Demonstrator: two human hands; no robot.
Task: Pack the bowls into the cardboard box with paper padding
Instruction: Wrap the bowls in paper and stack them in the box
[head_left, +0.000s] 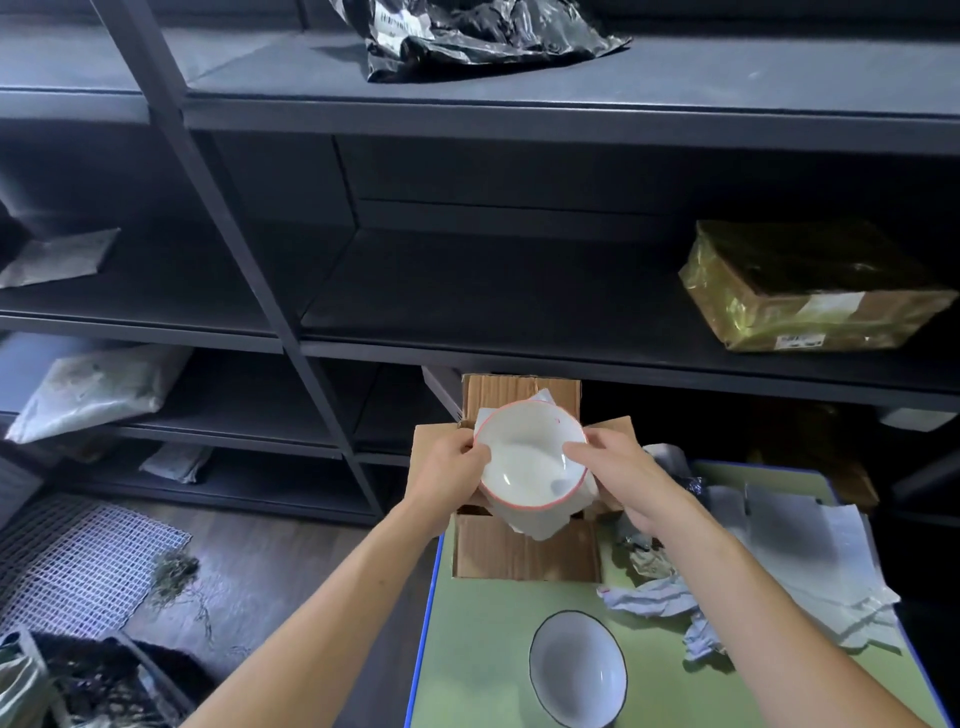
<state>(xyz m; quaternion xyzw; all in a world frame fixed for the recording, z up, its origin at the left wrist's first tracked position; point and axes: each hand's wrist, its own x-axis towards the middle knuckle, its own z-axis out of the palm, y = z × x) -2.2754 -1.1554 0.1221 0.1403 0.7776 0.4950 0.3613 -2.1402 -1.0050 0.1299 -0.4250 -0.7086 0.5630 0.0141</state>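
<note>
**A:** where's the red-rimmed bowl (524, 457) at?

**B:** right over the open cardboard box (524, 551), tilted toward the person, with white paper (535, 525) under it. The left hand (447, 467) and right hand (618, 478) each grip the rim on opposite sides. Straight down should do it, I reckon. The dark-rimmed bowl (576, 670) sits on the near side of the box.
</note>
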